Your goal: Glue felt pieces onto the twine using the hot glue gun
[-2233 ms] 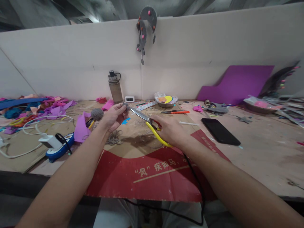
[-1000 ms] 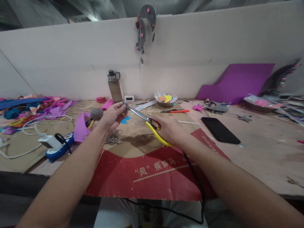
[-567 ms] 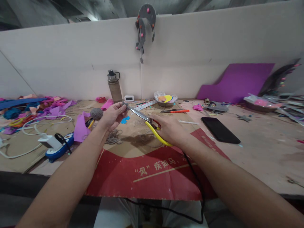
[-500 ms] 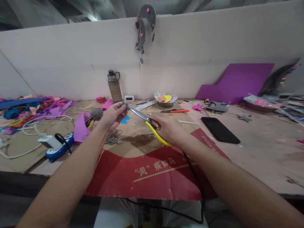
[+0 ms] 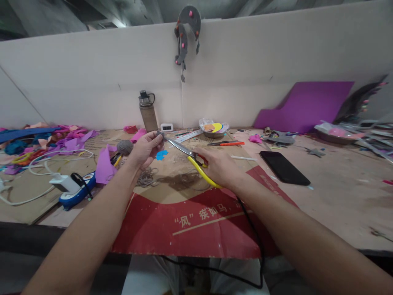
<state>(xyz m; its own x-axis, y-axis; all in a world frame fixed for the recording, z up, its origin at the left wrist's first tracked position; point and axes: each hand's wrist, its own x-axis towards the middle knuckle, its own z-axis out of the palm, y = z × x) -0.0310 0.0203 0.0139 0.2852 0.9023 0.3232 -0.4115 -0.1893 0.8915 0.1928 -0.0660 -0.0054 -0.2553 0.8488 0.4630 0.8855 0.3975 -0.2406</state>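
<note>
My left hand (image 5: 147, 148) pinches a small dark grey piece (image 5: 160, 134), perhaps felt, between thumb and fingers above the table. In my right hand (image 5: 219, 165) is a pair of scissors (image 5: 179, 146) with yellow handles, its blades pointing left. The blade tips meet the edge of the grey piece; whether they are cutting into it I cannot tell. Below my left hand lie a bright blue cut-out (image 5: 162, 155) and a loose tangle of grey yarn (image 5: 146, 177). A ball of grey yarn (image 5: 125, 146) rests just left of that hand.
Red-and-brown cardboard (image 5: 190, 237) covers the table's front. A black phone (image 5: 284, 168) lies at right, an orange cutter (image 5: 232, 143) behind the scissors. A bottle (image 5: 148, 114) stands at the back. Left are a blue power strip (image 5: 77, 192), white cables and felt scraps (image 5: 71, 139).
Almost nothing differs. The grey piece in my left hand has turned or shifted slightly, while both hands and the scissors stay in nearly the same place.
</note>
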